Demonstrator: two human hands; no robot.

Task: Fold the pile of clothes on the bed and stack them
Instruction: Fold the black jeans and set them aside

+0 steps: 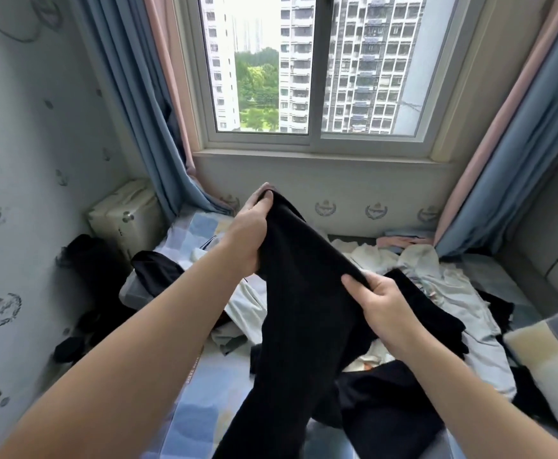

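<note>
I hold a black garment (304, 293) above the bed (211, 376), and its long lower part hangs toward me over the checked sheet. My right hand (383, 303), the nearer one, pinches one edge between thumb and curled fingers. My left hand (249, 233), farther out and higher, grips the top edge with its fingers closed round the cloth.

I judge this to be the start of a fold: the piece is lifted but not yet spread. Next I would need to find its corners, shake it flat and lay it on bare sheet, and little of that is free.

Beyond my hands and to the right, the pile of clothes (436, 286), white, pale and black, lies tangled across the bed. A checked pillow (556, 352) sits at the near right. Dark clothes (89, 260) lie on the left by the wall. Farther off are a pale box (125, 213), blue curtains (132, 94) and the window (304, 77).
</note>
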